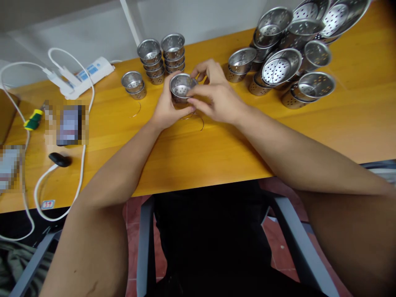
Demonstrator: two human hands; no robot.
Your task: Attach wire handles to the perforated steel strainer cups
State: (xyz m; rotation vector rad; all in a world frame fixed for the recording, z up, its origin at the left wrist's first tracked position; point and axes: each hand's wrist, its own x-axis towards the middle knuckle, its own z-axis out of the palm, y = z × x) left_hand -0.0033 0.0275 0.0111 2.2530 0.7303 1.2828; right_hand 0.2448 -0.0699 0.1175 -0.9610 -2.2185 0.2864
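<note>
A small perforated metal cup [181,86] stands upright near the middle of the table, held from the left side by my left hand [168,105], thumb along its front and fingers behind. My right hand [213,93] is at the cup's right rim, its thumb and fingers pinched together. Whatever lies between those fingertips is too small to make out. A thin curved wire [202,123] lies on the table just below the cup. Another fine wire [138,110] lies to the left, in front of a short stack of cups [133,84].
Two taller cup stacks [151,62] stand behind my left hand. Many loose and nested perforated cups [281,68] crowd the right. A power strip [89,76] with white cables, a yellow-green screwdriver handle [34,119], a blurred phone-like object [70,125] and a black plug-like piece [60,159] lie left.
</note>
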